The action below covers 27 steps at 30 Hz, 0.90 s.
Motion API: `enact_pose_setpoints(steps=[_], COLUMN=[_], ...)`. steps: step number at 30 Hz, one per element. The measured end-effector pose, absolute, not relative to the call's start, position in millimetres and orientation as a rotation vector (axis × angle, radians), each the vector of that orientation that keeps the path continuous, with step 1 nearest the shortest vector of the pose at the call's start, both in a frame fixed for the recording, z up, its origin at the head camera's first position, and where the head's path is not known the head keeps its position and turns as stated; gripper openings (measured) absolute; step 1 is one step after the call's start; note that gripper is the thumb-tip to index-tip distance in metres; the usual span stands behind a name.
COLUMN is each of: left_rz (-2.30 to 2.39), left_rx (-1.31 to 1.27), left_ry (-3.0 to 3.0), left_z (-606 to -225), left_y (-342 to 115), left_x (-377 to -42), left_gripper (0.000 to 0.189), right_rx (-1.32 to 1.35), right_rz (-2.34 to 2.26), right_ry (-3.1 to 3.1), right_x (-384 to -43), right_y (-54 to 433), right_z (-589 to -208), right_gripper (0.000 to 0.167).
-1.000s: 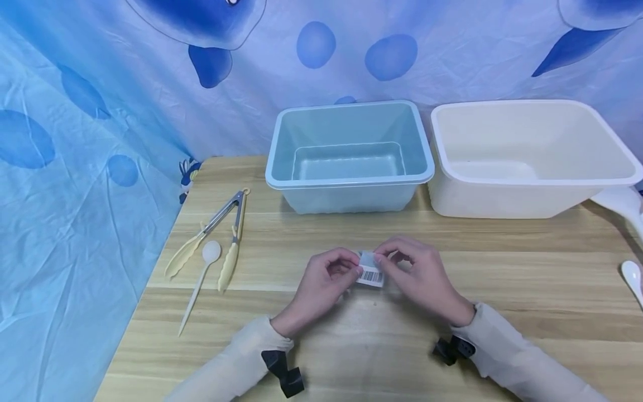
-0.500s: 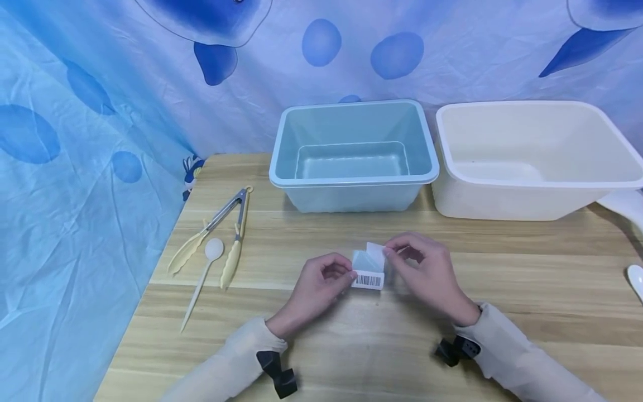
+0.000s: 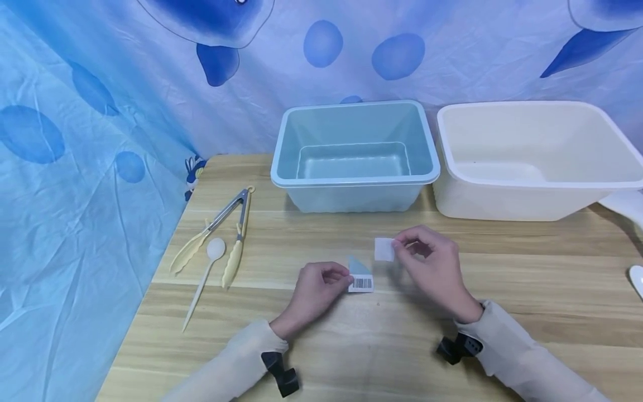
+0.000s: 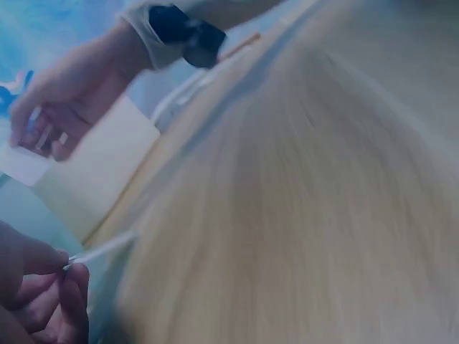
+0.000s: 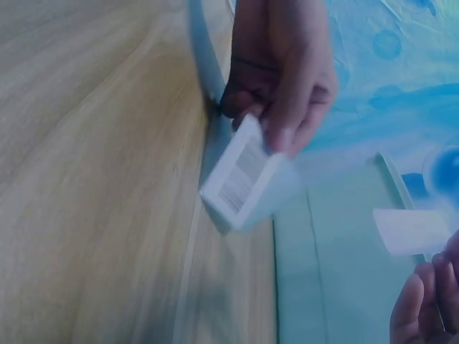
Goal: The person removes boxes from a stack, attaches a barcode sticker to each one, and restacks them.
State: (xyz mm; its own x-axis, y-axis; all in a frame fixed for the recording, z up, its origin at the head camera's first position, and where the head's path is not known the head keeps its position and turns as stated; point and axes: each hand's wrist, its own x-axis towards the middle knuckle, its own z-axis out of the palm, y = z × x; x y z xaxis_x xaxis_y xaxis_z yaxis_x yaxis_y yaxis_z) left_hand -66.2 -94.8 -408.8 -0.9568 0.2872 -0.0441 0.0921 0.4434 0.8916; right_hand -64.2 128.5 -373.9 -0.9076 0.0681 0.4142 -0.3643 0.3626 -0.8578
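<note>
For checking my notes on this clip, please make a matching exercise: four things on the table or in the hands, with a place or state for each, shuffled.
Things:
1. barcode label
2. tongs
3. white square
4. blue tub

Places or states:
A. spread open on the table
B. pinched by the right hand
C. beside the white tub
D. held by the left hand

Pairs: 1-D, 2-A, 3-B, 4-C

Reaching in with left forearm (image 3: 228, 360) and right forearm (image 3: 527, 354) slanted toward each other from below. Pinching between thumb (image 3: 339, 286) and curled fingers (image 3: 334, 268) with the left hand (image 3: 312, 293). Pinching likewise with the right hand (image 3: 436, 272), held slightly farther forward, apart from the left.
</note>
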Motion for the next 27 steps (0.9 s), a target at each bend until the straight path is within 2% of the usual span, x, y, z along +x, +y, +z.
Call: enact_pose_setpoints(steps=[7,14,18,27], left_rz=[1.487,1.836,1.873,1.920], left_rx=[0.265,0.516,0.600,0.481], left_ry=[2.715,2.590,2.576,2.549], left_z=[-403.4,-374.9,-362.2,-364.0], left_y=[-98.4,-78.4,-60.8,-49.5], left_x=[-71.7,-63.7,-59.4,-64.3], left_gripper=[0.009,0.006,0.008,0.011], right_rx=[0.260,0.276,0.288,0.446], right_rz=[1.581,1.536,1.538,1.472], right_ry=[-2.247,-2.265,-2.265,-2.249], right_x=[-62.5,-61.9,-61.5,-59.4], right_y=[126.6,125.8,124.4,124.1], right_z=[-373.9,-375.3,-377.3,-378.6], right_gripper=[0.014,0.014,0.013,0.019])
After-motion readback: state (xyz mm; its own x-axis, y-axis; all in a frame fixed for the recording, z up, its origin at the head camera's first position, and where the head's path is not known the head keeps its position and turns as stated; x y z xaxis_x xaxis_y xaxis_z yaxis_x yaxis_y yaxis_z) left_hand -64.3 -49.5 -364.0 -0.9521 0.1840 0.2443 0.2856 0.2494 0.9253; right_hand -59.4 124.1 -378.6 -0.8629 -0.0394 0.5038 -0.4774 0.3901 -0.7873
